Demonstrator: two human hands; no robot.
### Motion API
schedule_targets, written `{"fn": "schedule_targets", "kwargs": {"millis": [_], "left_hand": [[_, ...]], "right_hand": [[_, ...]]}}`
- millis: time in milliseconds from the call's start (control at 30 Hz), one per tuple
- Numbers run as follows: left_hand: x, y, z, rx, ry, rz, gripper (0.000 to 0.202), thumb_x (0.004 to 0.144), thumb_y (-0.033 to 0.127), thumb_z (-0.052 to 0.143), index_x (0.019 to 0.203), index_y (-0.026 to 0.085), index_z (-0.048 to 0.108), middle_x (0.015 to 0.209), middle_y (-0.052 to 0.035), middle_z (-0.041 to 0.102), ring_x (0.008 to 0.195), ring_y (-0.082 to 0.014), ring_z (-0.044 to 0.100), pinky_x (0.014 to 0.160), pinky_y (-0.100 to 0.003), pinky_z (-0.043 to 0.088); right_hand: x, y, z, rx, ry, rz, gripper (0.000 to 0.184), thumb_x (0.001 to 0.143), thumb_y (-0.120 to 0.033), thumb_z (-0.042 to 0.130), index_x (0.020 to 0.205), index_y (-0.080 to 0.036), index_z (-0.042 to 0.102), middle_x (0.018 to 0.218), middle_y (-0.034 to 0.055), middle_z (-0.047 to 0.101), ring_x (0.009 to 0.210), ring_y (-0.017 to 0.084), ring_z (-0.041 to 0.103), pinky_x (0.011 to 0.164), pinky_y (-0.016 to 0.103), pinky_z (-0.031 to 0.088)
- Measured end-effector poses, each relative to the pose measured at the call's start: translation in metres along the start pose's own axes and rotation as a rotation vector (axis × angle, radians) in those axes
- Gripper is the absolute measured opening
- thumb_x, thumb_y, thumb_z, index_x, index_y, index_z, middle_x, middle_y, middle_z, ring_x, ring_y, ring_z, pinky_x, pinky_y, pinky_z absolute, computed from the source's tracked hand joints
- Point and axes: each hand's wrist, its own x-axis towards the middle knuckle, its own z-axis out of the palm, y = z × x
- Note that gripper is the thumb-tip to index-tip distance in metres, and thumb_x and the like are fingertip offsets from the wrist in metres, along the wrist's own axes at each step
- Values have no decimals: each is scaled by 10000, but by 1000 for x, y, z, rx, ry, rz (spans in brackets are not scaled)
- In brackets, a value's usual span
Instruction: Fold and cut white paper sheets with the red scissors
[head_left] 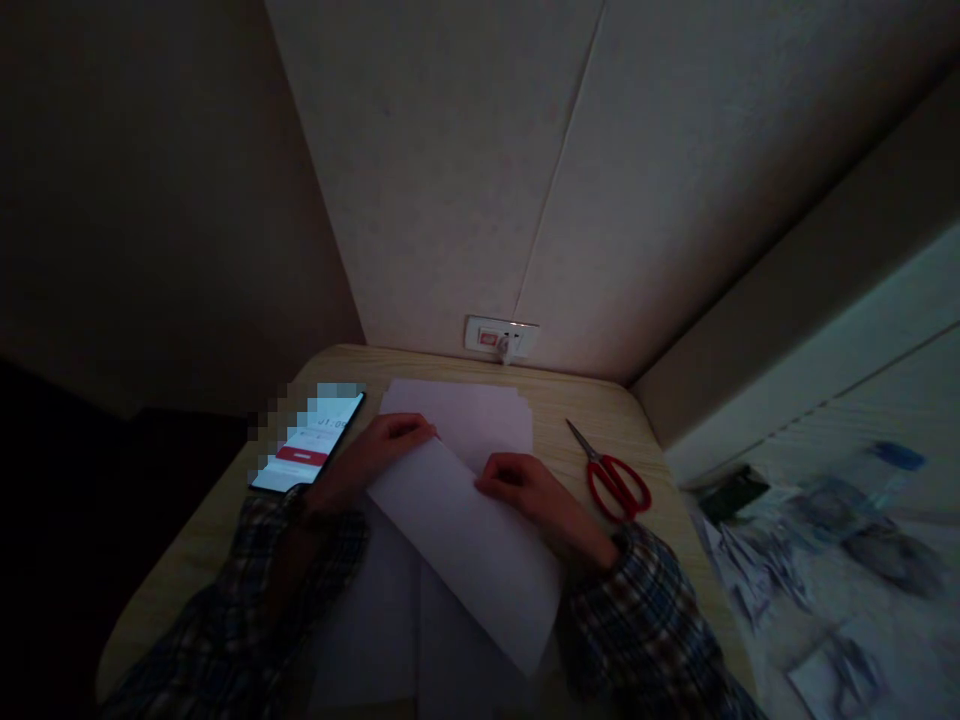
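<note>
A white sheet of paper (465,530) lies slantwise on a stack of white sheets (480,415) in the middle of a small wooden table (225,500). My left hand (379,445) is closed on the slanted sheet's upper left corner. My right hand (521,480) pinches the same sheet's upper right edge, fingers curled. Both arms wear plaid sleeves. The light is dim.
A lit phone (307,440) lies at the table's left, close to my left hand. Red-handled scissors (611,475) lie to the right of my right hand. A wall socket (501,337) sits behind the table. Papers and dark objects (825,560) clutter the floor on the right.
</note>
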Motion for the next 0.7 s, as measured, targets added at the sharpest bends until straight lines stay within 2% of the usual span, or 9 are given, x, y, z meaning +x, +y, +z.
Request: {"fn": "schedule_targets", "kwargs": {"millis": [133, 267, 400, 600, 700], "left_hand": [[0, -2, 2, 146, -174, 30, 288, 705, 441, 565, 749, 158, 594, 693, 24, 577, 643, -147, 527, 564, -226, 376], [6, -11, 5, 371, -296, 149, 249, 643, 391, 639, 727, 157, 625, 685, 27, 577, 678, -149, 519, 605, -225, 368], [9, -13, 5, 393, -285, 176, 269, 677, 417, 602, 720, 152, 626, 666, 29, 560, 631, -128, 480, 568, -218, 341], [6, -4, -4, 255, -153, 92, 272, 677, 421, 589, 702, 150, 583, 632, 30, 533, 616, -131, 486, 536, -213, 344], [6, -2, -9, 281, -175, 73, 265, 675, 412, 585, 691, 147, 574, 629, 24, 541, 610, -135, 496, 537, -215, 356]], "right_hand": [[-7, -4, -3, -101, -20, -25, 223, 760, -321, 562, 626, -150, 516, 591, -37, 454, 550, 94, 401, 509, 217, 299], [-11, -7, -4, -211, -77, -44, 192, 755, -273, 572, 617, -147, 525, 571, -50, 424, 543, 85, 373, 496, 212, 271], [-11, 0, -8, -256, -88, -34, 197, 758, -283, 575, 623, -143, 541, 564, -48, 434, 537, 86, 383, 496, 211, 276], [-9, 11, -13, -199, -87, -50, 195, 769, -309, 567, 669, -142, 566, 614, -31, 484, 568, 97, 420, 516, 211, 307], [-9, 11, -16, -223, -68, -57, 191, 768, -296, 570, 653, -143, 559, 604, -30, 484, 568, 99, 422, 515, 212, 305]]}}
